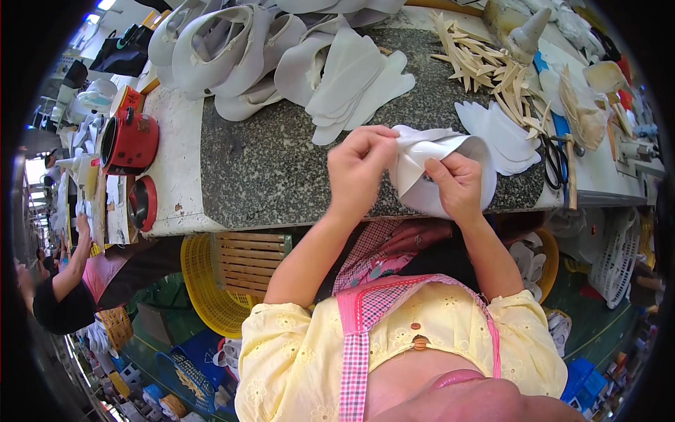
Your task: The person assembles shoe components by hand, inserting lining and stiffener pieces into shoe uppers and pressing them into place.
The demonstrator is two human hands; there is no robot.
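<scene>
Both hands are on a white shoe upper (422, 184) held just over the front edge of the stone slab. The fingers of my left hand (362, 165) pinch its edge at the upper left. My right hand (455, 184) grips its other side, thumb on the outer face and fingers curled into the opening. Beyond my left hand lies a fanned stack of flat white shoe-shaped pieces (362, 84). A second stack of thin white pieces (500, 137) rests to the right of the upper.
Many white shoe uppers (218, 53) are heaped at the back left. Pale narrow strips (485, 60) pile up at the back right, near black scissors (555, 163). A red pot (130, 141) stands at left. Yellow baskets (204, 295) sit below the table; a co-worker's arm (74, 271) shows far left.
</scene>
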